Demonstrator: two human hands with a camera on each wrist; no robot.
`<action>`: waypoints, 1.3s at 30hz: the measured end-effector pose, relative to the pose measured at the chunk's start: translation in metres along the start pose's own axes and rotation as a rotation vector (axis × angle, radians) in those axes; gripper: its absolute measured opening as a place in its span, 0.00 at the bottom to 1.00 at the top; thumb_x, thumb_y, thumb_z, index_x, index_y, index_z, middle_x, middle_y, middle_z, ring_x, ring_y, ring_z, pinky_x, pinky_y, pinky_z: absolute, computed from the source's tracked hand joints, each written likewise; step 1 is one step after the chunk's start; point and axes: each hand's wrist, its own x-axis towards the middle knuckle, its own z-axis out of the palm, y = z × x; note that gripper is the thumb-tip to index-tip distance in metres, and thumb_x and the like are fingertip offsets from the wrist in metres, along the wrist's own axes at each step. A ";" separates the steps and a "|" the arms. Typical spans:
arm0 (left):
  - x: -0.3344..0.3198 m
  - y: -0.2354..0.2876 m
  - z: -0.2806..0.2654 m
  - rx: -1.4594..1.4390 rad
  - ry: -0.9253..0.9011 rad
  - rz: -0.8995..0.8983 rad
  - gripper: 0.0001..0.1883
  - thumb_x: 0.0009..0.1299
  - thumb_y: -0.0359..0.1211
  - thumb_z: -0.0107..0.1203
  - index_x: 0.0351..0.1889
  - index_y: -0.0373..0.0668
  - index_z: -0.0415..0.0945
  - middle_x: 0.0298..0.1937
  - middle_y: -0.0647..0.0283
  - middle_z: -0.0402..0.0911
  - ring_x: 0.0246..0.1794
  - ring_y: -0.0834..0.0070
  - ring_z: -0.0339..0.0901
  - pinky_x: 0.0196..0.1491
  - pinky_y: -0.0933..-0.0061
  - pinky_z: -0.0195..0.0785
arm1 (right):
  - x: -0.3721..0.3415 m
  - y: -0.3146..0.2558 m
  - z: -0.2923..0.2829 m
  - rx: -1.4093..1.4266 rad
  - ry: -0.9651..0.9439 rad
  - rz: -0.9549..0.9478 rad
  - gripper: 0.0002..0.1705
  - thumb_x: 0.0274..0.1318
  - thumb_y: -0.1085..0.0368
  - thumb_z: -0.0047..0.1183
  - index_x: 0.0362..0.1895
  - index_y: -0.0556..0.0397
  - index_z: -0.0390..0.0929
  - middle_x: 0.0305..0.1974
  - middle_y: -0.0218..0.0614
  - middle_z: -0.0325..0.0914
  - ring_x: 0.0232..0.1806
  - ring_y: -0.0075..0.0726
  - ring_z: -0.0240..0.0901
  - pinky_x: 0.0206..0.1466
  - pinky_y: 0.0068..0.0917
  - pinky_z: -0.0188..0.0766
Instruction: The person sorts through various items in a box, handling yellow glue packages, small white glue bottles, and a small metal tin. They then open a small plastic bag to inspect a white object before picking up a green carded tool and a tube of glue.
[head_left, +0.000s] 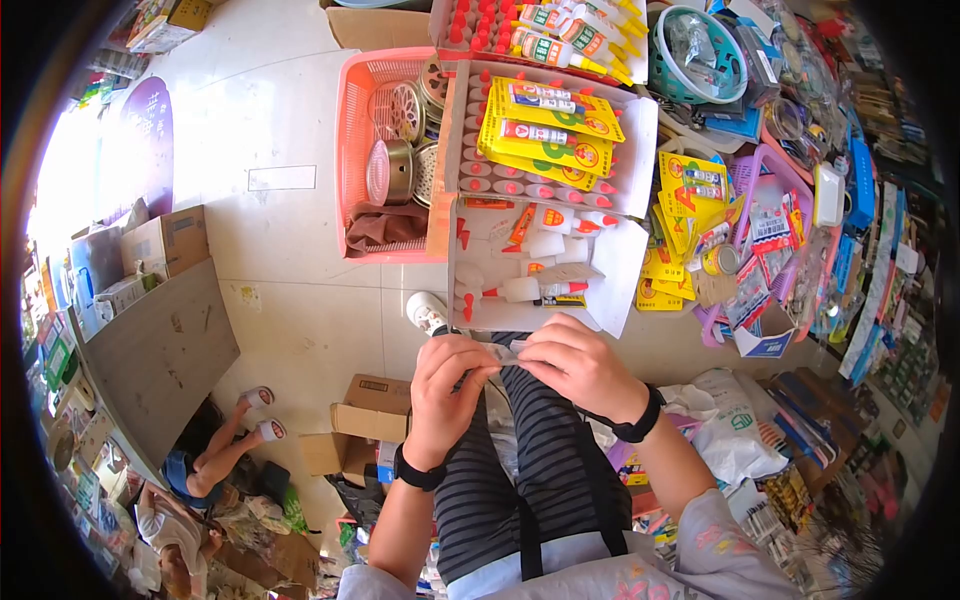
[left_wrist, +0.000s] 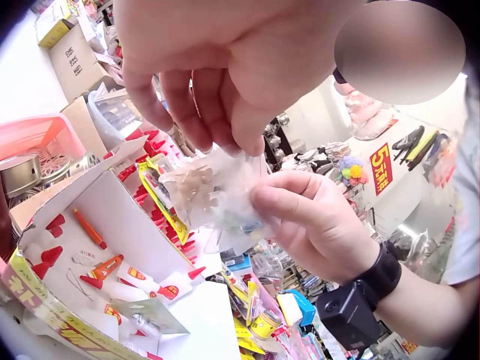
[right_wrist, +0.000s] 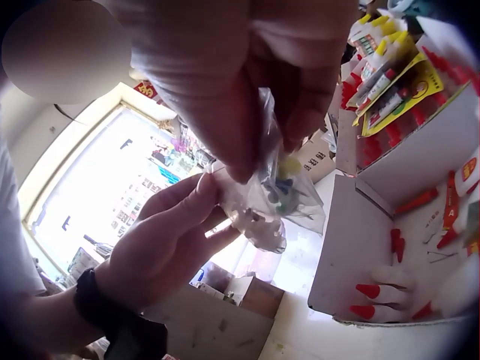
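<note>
Left hand and right hand pinch a small clear plastic bag between their fingers, likely to keep its flimsy film steady, just on the person's side of a white carton holding red-capped bottles.

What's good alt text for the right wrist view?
A right hand above and left hand below pinch a clear plastic bag, its small contents too blurred to identify. At right, an open white box holds red-capped bottles, with yellow packs beyond.
</note>
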 end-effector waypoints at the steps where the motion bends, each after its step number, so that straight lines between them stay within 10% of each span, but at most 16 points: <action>1: 0.000 0.000 0.000 -0.009 -0.005 -0.001 0.10 0.49 0.19 0.63 0.29 0.38 0.77 0.32 0.63 0.78 0.38 0.66 0.74 0.43 0.68 0.68 | 0.000 0.000 -0.001 -0.012 -0.006 -0.003 0.09 0.43 0.74 0.61 0.30 0.58 0.74 0.31 0.36 0.72 0.37 0.41 0.69 0.41 0.31 0.70; 12: -0.002 -0.009 0.003 0.099 -0.079 0.069 0.15 0.51 0.22 0.64 0.37 0.40 0.79 0.40 0.61 0.78 0.44 0.63 0.73 0.49 0.66 0.66 | -0.003 0.007 0.002 -0.067 -0.053 -0.021 0.07 0.43 0.74 0.58 0.30 0.58 0.74 0.32 0.36 0.71 0.37 0.41 0.69 0.42 0.32 0.70; 24: -0.015 -0.046 0.006 0.142 0.137 -0.197 0.20 0.54 0.24 0.65 0.46 0.38 0.75 0.44 0.58 0.77 0.45 0.63 0.74 0.51 0.67 0.66 | -0.010 0.087 -0.023 -1.035 -0.034 0.143 0.05 0.44 0.71 0.48 0.29 0.57 0.73 0.37 0.38 0.71 0.47 0.42 0.67 0.47 0.37 0.68; 28: -0.019 -0.055 0.007 0.135 0.152 -0.247 0.17 0.56 0.24 0.64 0.44 0.38 0.76 0.43 0.58 0.77 0.44 0.64 0.74 0.50 0.68 0.67 | 0.011 0.084 0.005 -0.664 -0.291 0.192 0.07 0.45 0.70 0.49 0.32 0.57 0.75 0.45 0.43 0.74 0.50 0.44 0.69 0.48 0.38 0.69; 34: -0.020 -0.060 0.012 0.102 0.132 -0.304 0.15 0.58 0.25 0.62 0.44 0.38 0.76 0.43 0.56 0.76 0.46 0.58 0.73 0.50 0.65 0.67 | 0.048 0.138 0.071 -0.472 -0.458 0.277 0.07 0.47 0.71 0.48 0.32 0.55 0.76 0.30 0.44 0.76 0.40 0.48 0.74 0.46 0.39 0.72; 39: -0.025 -0.065 0.018 0.103 0.126 -0.337 0.14 0.58 0.25 0.61 0.43 0.37 0.76 0.44 0.55 0.76 0.46 0.57 0.73 0.50 0.64 0.67 | 0.074 0.154 0.087 -0.496 -0.214 0.134 0.10 0.49 0.69 0.48 0.37 0.55 0.75 0.39 0.39 0.74 0.45 0.45 0.71 0.46 0.37 0.72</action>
